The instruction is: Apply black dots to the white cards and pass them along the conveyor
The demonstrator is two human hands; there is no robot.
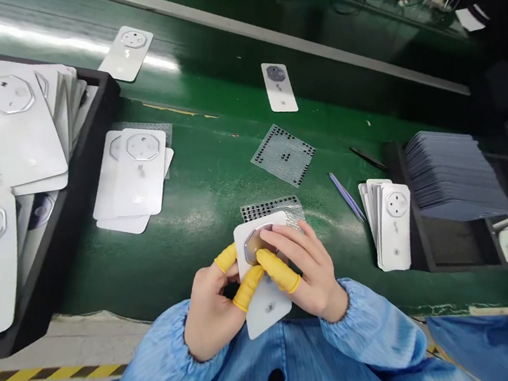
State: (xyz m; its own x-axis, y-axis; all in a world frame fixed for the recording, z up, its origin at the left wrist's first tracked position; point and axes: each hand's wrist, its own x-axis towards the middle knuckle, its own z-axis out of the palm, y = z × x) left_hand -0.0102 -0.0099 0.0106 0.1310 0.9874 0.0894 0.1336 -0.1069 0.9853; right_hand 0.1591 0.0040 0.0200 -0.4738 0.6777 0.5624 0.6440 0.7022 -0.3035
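A white phone back cover (269, 317) with a round-cornered outline and an octagonal camera ring is held tilted in front of my body. My left hand (219, 310), with yellow finger cots on thumb and index finger, grips its left edge. Closed around the upper right side is my right hand (306, 264); its yellow-cotted thumb presses on the ring, and its fingers partly hide the ring. Just behind the cover lies a clear sheet (260, 209) with rows of small black round pieces, partly covered. Farther off is a second such sheet (284, 155).
Purple tweezers (346, 196) and dark tweezers (368, 158) lie right, near a stack of white covers (393, 223). A black tray (453, 247) holds grey sheets. More covers (139, 173) lie left, beside another black tray (75, 192). Single covers (280, 96) lie at the back.
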